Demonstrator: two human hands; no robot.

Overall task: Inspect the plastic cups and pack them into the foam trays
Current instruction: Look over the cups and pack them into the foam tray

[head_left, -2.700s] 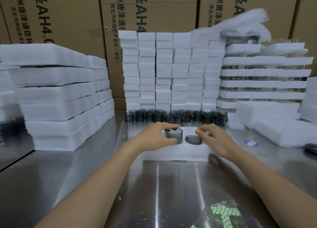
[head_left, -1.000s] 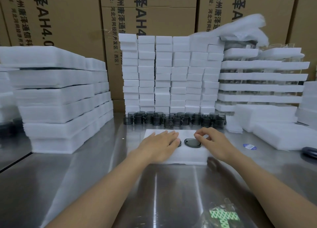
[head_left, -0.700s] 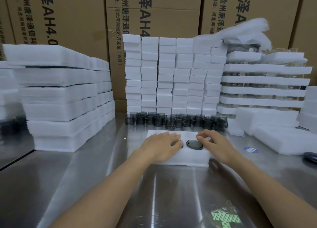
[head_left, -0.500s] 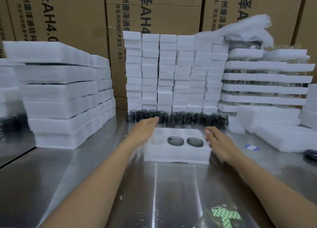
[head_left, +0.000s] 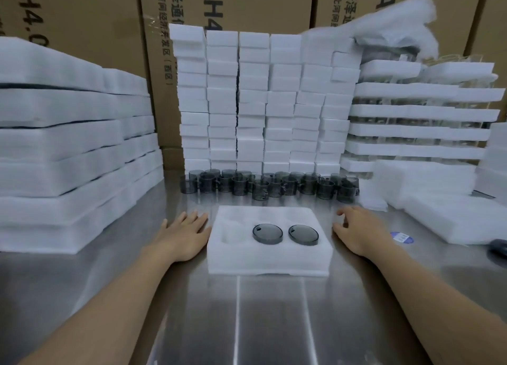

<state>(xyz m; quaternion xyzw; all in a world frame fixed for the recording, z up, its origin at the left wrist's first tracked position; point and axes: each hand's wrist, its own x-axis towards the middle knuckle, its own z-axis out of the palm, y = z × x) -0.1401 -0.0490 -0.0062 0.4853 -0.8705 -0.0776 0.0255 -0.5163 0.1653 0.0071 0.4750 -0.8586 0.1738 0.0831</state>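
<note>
Seated cups: two dark seated cups (head_left: 267, 233) sit side by side in the tray, between the hands, the right one nearer the right hand.
Tray: the foam tray (head_left: 269, 264) lies on the table (head_left: 247, 323), its left wall just beside the left hand's fingertips and its right wall just beside the right hand.
Empty pocket: an empty pocket (head_left: 233, 234) shows nearest the left hand; whether there are more pockets I cannot tell.
Left hand: the left hand (head_left: 183, 234) lies flat on the table with fingers straight and holds nothing.
Right hand: the right hand (head_left: 356, 233) hangs low with fingers loosely curled and holds nothing.
Loose cups: a row of loose cups (head_left: 260, 190) stands beyond both hands, past the tray's far edge, none touched.
Foam stacks: foam stacks (head_left: 55, 150) rise well left of the left hand, beyond the cup row and right of the right hand.
Sticker: a blue sticker (head_left: 401, 237) lies just right of the right hand.
Progress: this tray looks partly filled, with two cups in and at least one pocket open.
Left to do: judging by the row, many cups wait for checking and packing; the next step is likely a reach for one.
</note>
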